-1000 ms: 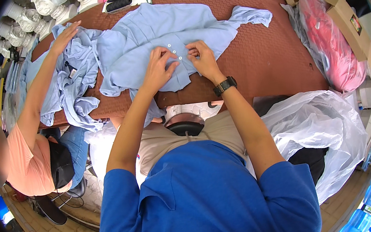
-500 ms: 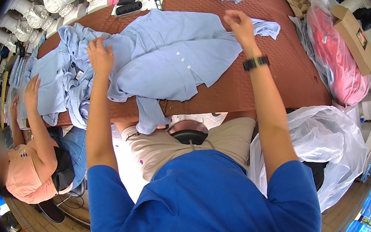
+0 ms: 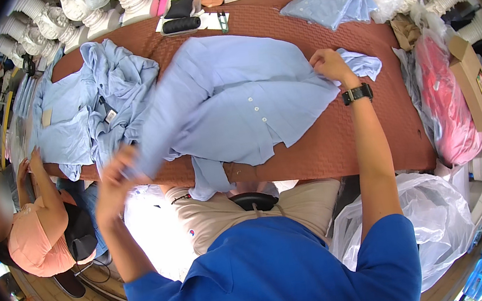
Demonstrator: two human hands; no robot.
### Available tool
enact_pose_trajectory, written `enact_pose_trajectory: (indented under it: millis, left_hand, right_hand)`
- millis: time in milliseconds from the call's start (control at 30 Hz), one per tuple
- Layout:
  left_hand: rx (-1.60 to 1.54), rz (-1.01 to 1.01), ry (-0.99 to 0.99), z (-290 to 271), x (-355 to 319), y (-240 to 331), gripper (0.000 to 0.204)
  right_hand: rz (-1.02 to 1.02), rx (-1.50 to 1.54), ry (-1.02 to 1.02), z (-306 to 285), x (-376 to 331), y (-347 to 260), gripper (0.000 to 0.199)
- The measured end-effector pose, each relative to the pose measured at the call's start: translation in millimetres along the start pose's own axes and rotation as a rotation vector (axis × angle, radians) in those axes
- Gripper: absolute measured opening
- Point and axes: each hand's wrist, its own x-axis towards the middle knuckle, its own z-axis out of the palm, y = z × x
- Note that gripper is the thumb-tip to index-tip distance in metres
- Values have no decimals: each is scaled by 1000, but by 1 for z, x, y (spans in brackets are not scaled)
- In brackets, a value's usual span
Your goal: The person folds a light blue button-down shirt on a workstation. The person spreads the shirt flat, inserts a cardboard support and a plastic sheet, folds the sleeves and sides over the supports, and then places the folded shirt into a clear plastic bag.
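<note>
Bare brown tabletop (image 3: 337, 150) lies open along the near edge below the spread light-blue shirt (image 3: 235, 103). A heap of blue shirts (image 3: 91, 108) blocks the left end; a folded shirt (image 3: 331, 1) and black thread spool (image 3: 180, 24) crowd the far edge.

You have one view, worn on your head, looking steeply down past your chest onto the brown table (image 3: 337, 150), fairly close. Fisheye bends the rim, so things there are probably nearer than they seem.
</note>
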Motion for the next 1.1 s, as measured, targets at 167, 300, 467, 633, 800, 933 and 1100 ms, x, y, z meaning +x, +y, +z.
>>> enact_pose_trajectory:
  millis: [167, 300, 467, 633, 800, 933, 1100]
  left_hand:
    - [391, -129, -104, 54, -44, -43, 23]
    - [456, -97, 47, 62, -55, -37, 23]
    - [487, 90, 199, 55, -68, -18, 21]
    - [561, 123, 271, 47, -97, -10, 19]
    - [576, 114, 257, 55, -116, -14, 17]
    - [564, 147, 309, 60, -126, -8, 16]
    - [580, 200, 262, 70, -125, 1, 18]
  right_hand:
    - [-300, 55, 243, 40, 47, -42, 35]
    - [-205, -172, 174, 95, 74, -80, 46]
    - [-159, -284, -132, 81, 72, -88, 36]
    - [60, -633, -719, 26, 25, -98, 42]
    - [-374, -205, -378, 23, -31, -63, 70]
    - [-345, 168, -192, 52, -60, -91, 57]
    - [-257, 199, 230, 113, -30, -73, 54]
